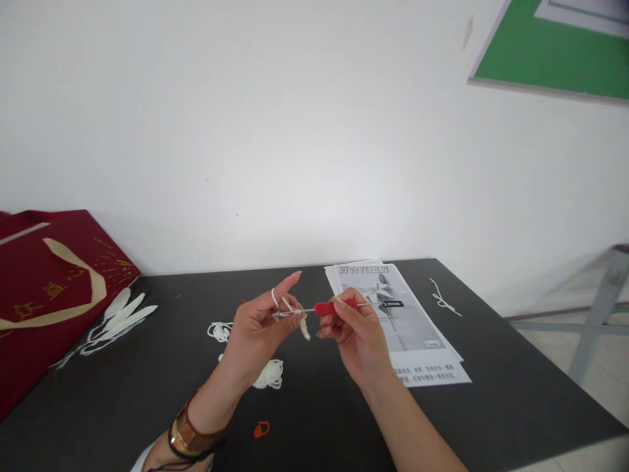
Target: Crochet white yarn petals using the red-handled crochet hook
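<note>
Several white pieces look finished; a small piece, seemingly part-made, sits pinched in the left hand, forefinger raised; the right hand curls snugly round a red-handled hook.

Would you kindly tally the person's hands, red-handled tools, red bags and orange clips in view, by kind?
Hands: 2 (left hand, right hand)
Red-handled tool: 1
Red bag: 1
Orange clip: 1
Total: 5, leaving out a reddish speck by the left hand, too small to identify.
</note>
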`<action>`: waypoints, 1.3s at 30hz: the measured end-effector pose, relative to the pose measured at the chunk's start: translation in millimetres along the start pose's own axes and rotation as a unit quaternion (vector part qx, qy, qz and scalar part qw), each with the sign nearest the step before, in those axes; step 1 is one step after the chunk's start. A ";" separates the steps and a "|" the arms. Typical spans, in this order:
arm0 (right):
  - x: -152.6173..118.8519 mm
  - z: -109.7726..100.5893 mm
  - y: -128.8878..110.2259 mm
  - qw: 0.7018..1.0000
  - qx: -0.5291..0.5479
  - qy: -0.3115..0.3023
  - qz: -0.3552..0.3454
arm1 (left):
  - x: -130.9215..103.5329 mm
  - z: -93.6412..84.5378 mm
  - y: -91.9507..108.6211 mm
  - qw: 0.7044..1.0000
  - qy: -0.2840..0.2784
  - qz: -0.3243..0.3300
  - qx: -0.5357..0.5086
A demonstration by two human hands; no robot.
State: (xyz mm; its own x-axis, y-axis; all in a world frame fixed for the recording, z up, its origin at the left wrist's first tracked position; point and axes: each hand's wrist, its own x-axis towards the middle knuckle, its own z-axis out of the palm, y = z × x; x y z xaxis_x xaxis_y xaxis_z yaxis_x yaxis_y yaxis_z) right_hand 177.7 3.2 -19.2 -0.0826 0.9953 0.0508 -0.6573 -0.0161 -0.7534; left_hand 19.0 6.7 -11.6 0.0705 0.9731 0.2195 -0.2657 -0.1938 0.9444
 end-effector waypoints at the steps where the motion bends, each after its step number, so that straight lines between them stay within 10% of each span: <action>1: 0.6 -0.3 0.4 1.000 0.012 0.000 0.008 | 0.1 1.4 -1.7 1.000 0.009 0.003 -0.025; 12: -6.2 2.7 11.4 0.977 -0.164 0.015 -0.132 | -7.5 21.2 -25.7 0.980 0.150 -0.020 -0.130; 20: -12.6 -15.3 19.4 0.699 -0.500 -0.156 -0.486 | 1.5 12.2 -14.2 0.954 0.087 -0.147 -0.248; 29: -8.2 -3.1 5.5 0.935 -0.241 -0.061 -0.253 | 8.2 -6.3 4.1 0.958 0.001 -0.167 -0.232; 39: -1.0 -11.5 -5.4 0.975 -0.135 -0.025 -0.175 | 7.6 -8.9 12.8 0.977 0.012 -0.111 -0.182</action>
State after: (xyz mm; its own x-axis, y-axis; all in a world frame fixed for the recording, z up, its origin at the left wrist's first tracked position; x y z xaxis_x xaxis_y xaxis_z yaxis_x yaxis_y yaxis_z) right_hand 189.9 3.4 -22.7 0.0707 0.9296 0.3617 -0.4319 0.3554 -0.8289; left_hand 7.6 12.7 0.0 0.1434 0.9896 0.0091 -0.5707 0.0752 0.8177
